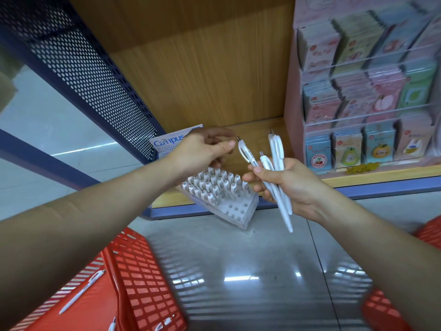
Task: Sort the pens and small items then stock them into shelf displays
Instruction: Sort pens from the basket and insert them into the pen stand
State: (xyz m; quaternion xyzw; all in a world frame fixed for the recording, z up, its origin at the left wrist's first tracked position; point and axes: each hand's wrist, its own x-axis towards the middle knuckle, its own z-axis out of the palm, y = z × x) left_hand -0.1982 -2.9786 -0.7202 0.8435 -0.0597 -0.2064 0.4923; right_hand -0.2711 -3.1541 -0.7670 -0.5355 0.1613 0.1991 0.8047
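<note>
Right hand (286,185) grips a bunch of white pens (278,151); left hand (202,151) reaches to one of them.

Fingers and thumb of the right hand are curled round the bunch at mid-barrel, clicker ends fanned upward, points hanging below the palm. The left hand's thumb and forefinger are nearly closed just beside the top of the leftmost pen (245,151); I cannot tell whether they touch it. Under both hands a white holder (238,209) sits tilted on the front edge of the wooden shelf (262,130), its back rows packed with pens, its front holes showing. A Campus pack (167,140) stands behind the left hand, a card display (358,103) to the right. On the floor, a red basket (143,278) holds loose pens (81,292); another basket (381,314) is at lower right.
</note>
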